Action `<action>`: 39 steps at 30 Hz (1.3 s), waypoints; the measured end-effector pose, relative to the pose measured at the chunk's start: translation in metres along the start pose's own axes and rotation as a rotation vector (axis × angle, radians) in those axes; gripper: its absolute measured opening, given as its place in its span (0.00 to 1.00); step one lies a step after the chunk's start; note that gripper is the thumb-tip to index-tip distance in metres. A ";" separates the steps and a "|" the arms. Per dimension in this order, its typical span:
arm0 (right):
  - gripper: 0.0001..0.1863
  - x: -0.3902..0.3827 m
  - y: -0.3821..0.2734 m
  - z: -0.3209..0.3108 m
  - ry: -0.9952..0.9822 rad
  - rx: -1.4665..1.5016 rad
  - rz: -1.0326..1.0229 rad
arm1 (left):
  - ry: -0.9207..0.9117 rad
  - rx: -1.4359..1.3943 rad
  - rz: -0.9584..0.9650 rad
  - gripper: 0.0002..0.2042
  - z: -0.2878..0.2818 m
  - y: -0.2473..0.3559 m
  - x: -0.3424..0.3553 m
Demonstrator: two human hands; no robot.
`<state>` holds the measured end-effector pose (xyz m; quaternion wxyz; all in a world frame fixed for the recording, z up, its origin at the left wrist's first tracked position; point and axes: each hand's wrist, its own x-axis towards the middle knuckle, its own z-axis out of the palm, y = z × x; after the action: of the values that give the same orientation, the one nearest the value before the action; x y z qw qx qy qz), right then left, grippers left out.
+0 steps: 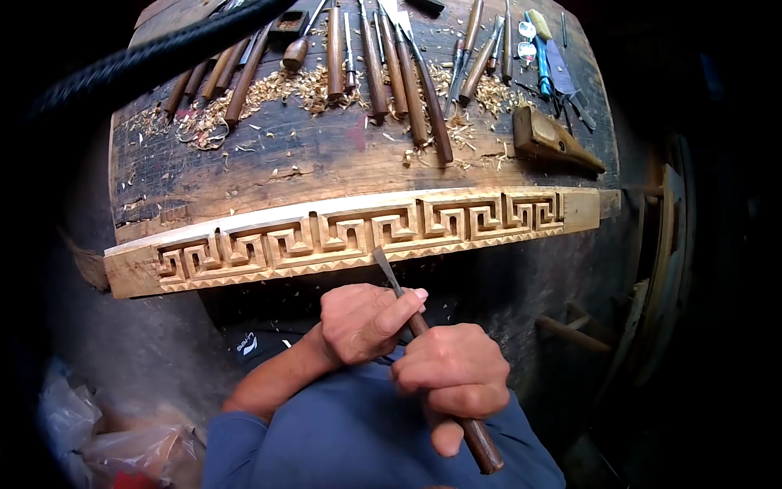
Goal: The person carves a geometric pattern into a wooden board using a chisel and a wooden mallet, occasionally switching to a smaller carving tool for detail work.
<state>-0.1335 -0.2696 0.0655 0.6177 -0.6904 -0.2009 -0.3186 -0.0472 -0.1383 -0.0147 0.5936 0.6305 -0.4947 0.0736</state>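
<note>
A chisel with a dark wooden handle (482,447) slants up from my lap, its metal blade (388,271) at the lower edge of a carved board. My right hand (453,371) is wrapped round the handle. Closer to the blade, my left hand (366,319) is closed with its thumb laid along the chisel. The pale wooden board (580,212) lies along the near edge of the bench, carved with a stepped key pattern and a row of small triangles below it. Whether the blade's tip touches the wood I cannot tell.
Several wood-handled chisels (335,54) lie across the far part of the workbench (326,155), among curled shavings (316,88). A wooden block (554,140), maybe a plane, sits at the right. A dark cable (163,61) crosses the upper left. Plastic bags (142,444) stand at lower left.
</note>
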 end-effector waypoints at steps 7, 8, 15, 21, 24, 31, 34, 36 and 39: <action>0.32 0.008 -0.008 -0.007 0.336 0.109 -0.079 | -0.090 0.008 0.078 0.22 0.020 -0.002 0.013; 0.33 0.016 -0.011 -0.008 0.332 0.078 -0.071 | -0.083 -0.006 0.085 0.23 0.023 -0.006 0.015; 0.36 0.024 -0.006 -0.010 0.407 -0.089 -0.133 | 0.068 -0.019 0.148 0.23 0.046 -0.027 0.022; 0.39 0.031 0.004 -0.010 0.376 -0.185 -0.162 | 0.041 -0.155 0.098 0.24 0.052 -0.035 0.018; 0.42 0.036 0.010 -0.010 0.352 -0.168 -0.166 | 0.085 -0.126 0.085 0.25 0.054 -0.035 0.015; 0.42 0.038 0.011 -0.010 0.288 -0.171 -0.072 | 0.120 -0.076 0.073 0.22 0.056 -0.034 0.013; 0.42 0.039 0.011 -0.009 0.267 -0.173 -0.061 | 0.112 -0.078 0.072 0.22 0.054 -0.034 0.014; 0.42 0.039 0.011 -0.010 0.258 -0.175 -0.057 | 0.106 -0.088 0.064 0.22 0.054 -0.034 0.014; 0.42 0.039 0.012 -0.011 0.245 -0.167 -0.051 | 0.108 -0.096 0.047 0.22 0.056 -0.033 0.013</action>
<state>-0.0999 -0.2864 0.0844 0.5697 -0.6901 -0.1144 -0.4314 -0.0448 -0.1974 -0.0434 0.6470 0.5847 -0.4796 0.0978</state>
